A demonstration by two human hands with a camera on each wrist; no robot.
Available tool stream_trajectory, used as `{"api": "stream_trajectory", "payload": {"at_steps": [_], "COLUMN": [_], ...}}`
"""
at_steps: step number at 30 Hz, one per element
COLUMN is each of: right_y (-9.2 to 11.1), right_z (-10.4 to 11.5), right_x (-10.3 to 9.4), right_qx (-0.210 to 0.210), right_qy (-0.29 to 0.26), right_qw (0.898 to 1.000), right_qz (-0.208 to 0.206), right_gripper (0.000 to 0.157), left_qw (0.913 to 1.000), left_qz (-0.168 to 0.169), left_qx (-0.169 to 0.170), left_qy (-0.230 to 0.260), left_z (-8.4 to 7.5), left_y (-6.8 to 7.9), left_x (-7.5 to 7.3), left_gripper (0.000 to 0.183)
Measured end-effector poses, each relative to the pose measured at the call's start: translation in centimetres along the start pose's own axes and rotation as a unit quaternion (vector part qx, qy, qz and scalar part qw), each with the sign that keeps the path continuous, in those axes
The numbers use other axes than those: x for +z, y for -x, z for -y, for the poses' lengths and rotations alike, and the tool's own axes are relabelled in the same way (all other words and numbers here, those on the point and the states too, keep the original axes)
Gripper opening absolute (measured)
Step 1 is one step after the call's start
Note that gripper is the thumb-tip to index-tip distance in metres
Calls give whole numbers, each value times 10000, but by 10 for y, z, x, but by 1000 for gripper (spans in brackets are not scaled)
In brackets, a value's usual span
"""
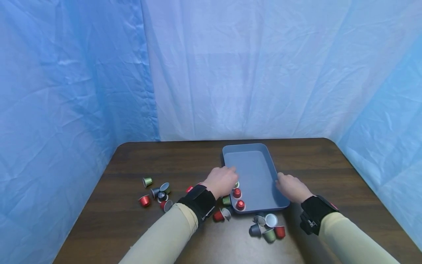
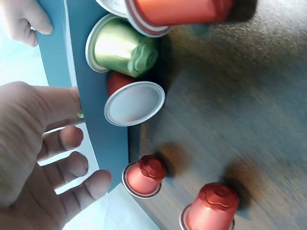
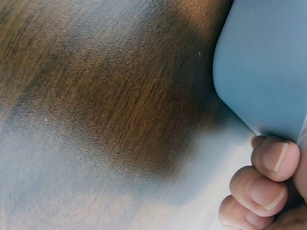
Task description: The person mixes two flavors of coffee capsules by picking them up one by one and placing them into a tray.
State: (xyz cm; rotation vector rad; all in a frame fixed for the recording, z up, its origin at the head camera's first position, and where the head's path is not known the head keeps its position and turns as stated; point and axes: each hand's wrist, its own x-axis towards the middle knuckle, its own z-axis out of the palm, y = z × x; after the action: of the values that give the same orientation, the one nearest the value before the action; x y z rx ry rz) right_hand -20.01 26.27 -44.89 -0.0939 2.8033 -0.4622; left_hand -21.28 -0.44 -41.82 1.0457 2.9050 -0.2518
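Observation:
My left hand (image 1: 222, 180) reaches over the left rim of a blue-grey tray (image 1: 252, 161). In the left wrist view, a sliver of a green coffee capsule (image 2: 80, 115) shows between my thumb and index finger, which pinch it just behind the tray wall; most of it is hidden. Two red capsules (image 1: 240, 205) stand lid-down inside the tray along its left side, in line with the green one. My right hand (image 1: 291, 187) grips the tray's right edge, its fingers (image 3: 276, 155) curled against the outer wall.
Outside the tray's left wall lie a green capsule (image 2: 122, 48) and several red ones (image 2: 145, 175). Another cluster of mixed capsules (image 1: 269, 234) lies in front of the tray, and one more group (image 1: 163, 196) is on the table's left. Blue sheets (image 1: 250, 73) hang around the table.

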Motion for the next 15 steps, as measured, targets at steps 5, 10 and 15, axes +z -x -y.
{"api": "stream_trajectory", "payload": {"at_steps": [5,10,15], "right_y": [0,1,2], "right_z": [0,0,-1], "right_x": [0,-2,-3], "right_qx": [-41,-109,-95], "right_qy": [-11,-23,13], "right_qw": [10000,9999,9999], "right_qz": [-7,-42,-66], "right_gripper": [21,20,20], "left_qw": [9998,9992,9988], "left_qz": [173,284,92], "left_qx": [-41,-50,21], "left_qy": [96,286,488], "left_z": [1,6,13], "left_y": [2,6,14], "left_x": [-3,-7,-10], "left_gripper": [18,18,23]}}
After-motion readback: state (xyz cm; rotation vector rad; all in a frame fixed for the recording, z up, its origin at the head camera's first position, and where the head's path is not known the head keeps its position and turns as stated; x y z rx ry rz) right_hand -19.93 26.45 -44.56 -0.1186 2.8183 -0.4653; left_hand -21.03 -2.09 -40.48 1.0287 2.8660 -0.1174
